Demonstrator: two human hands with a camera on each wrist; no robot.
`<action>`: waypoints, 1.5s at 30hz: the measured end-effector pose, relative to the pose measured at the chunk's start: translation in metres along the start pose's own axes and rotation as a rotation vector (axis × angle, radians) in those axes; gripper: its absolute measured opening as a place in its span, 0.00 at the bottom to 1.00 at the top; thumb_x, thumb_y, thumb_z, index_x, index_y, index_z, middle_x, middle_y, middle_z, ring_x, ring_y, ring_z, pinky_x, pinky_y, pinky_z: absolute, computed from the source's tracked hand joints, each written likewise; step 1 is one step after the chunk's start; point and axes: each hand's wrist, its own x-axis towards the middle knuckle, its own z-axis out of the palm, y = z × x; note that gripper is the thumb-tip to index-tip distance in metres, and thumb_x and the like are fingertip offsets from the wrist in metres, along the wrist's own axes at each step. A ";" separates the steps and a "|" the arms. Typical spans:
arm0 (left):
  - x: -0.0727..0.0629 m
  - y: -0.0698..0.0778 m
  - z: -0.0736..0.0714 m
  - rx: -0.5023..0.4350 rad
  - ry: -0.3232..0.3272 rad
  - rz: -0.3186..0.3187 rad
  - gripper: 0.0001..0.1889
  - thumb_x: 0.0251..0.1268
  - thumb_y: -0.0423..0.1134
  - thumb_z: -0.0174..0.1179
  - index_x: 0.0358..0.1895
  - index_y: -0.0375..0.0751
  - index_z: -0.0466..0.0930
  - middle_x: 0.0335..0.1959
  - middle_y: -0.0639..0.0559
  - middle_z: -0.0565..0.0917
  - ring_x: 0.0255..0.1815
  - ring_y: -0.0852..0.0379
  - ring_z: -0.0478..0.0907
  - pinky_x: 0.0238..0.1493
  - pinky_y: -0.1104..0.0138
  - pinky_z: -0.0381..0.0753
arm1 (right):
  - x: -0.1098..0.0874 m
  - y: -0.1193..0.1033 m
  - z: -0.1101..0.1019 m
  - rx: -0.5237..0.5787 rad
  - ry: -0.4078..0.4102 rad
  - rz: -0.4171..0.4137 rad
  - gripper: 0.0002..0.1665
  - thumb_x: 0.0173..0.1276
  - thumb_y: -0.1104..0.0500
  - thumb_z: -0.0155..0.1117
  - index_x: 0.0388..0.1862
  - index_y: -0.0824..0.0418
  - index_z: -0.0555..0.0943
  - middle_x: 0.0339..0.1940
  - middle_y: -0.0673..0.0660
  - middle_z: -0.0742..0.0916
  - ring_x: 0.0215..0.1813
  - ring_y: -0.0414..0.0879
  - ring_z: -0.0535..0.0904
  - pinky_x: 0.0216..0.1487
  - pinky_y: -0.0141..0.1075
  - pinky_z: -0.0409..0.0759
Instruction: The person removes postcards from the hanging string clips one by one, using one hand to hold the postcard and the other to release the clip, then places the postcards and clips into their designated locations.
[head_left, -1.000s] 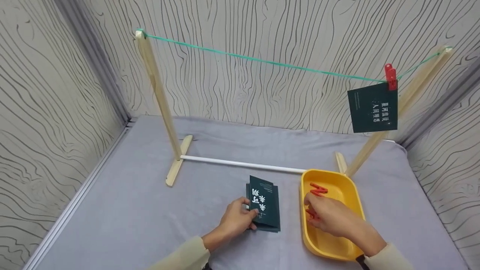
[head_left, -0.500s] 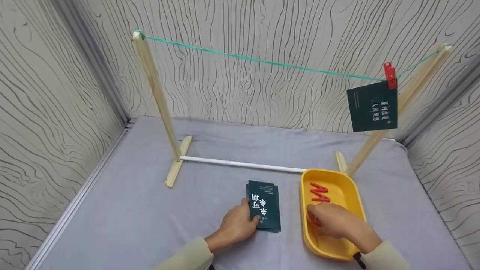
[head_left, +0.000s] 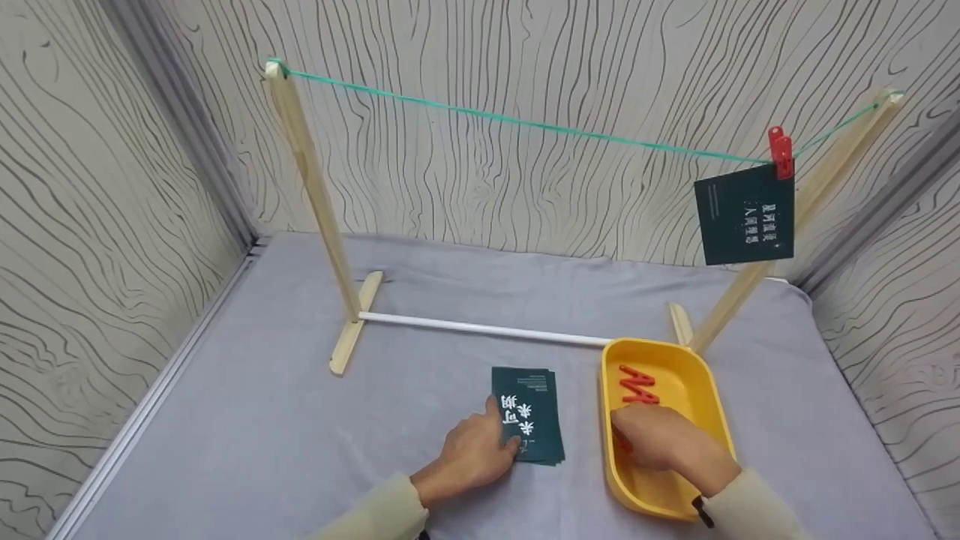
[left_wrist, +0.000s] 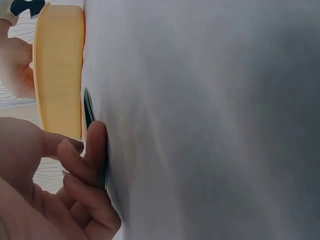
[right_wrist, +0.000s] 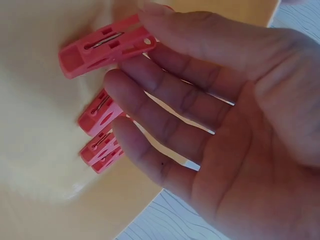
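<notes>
A stack of dark green cards (head_left: 541, 416) with white characters lies on the cloth, slightly fanned at its near edge. My left hand (head_left: 472, 456) holds its left side, the thumb at the near corner and a finger along the edge. In the left wrist view the fingers (left_wrist: 97, 140) are bent at the cards' thin edge. My right hand (head_left: 664, 439) reaches into the yellow tray (head_left: 718, 405). There its thumb and a finger pinch the handle end of a red clothespin (right_wrist: 100, 47). Several other red clothespins (head_left: 637, 377) lie along the tray's left side.
A green line (head_left: 525, 126) runs between two wooden posts (head_left: 319, 195) behind the hands. Near its right end a red clothespin (head_left: 781, 154) holds a dark card (head_left: 739, 225). A white rod (head_left: 480, 328) joins the posts low down, behind the cards and tray.
The raised top card has come down flush onto the stack under my left hand. My right hand has shifted slightly toward the near side of the tray, uncovering more clothespins.
</notes>
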 end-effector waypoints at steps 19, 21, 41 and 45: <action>-0.006 -0.002 -0.004 0.072 0.003 0.049 0.37 0.68 0.46 0.66 0.71 0.24 0.66 0.34 0.34 0.89 0.31 0.44 0.88 0.30 0.52 0.86 | 0.018 0.010 0.006 -0.126 0.159 -0.079 0.12 0.64 0.62 0.78 0.37 0.58 0.79 0.26 0.52 0.80 0.32 0.49 0.74 0.47 0.46 0.86; -0.006 -0.002 -0.005 0.073 0.004 0.050 0.36 0.69 0.46 0.66 0.71 0.24 0.66 0.34 0.34 0.89 0.31 0.44 0.88 0.31 0.52 0.86 | 0.018 0.012 0.006 -0.125 0.171 -0.081 0.12 0.64 0.61 0.77 0.37 0.57 0.79 0.26 0.51 0.79 0.31 0.48 0.74 0.45 0.45 0.85; -0.005 -0.001 -0.010 0.084 0.006 0.035 0.36 0.69 0.47 0.65 0.72 0.26 0.66 0.34 0.34 0.89 0.32 0.44 0.89 0.32 0.52 0.86 | 0.013 0.023 0.002 -0.112 0.239 -0.134 0.18 0.58 0.68 0.77 0.30 0.54 0.75 0.22 0.48 0.73 0.27 0.45 0.68 0.32 0.36 0.71; -0.003 -0.001 -0.013 0.077 0.019 0.050 0.34 0.70 0.46 0.65 0.71 0.28 0.68 0.33 0.37 0.90 0.29 0.48 0.87 0.29 0.54 0.85 | 0.009 0.022 -0.002 -0.121 0.248 -0.135 0.18 0.60 0.63 0.80 0.31 0.54 0.74 0.22 0.47 0.72 0.26 0.44 0.67 0.32 0.36 0.69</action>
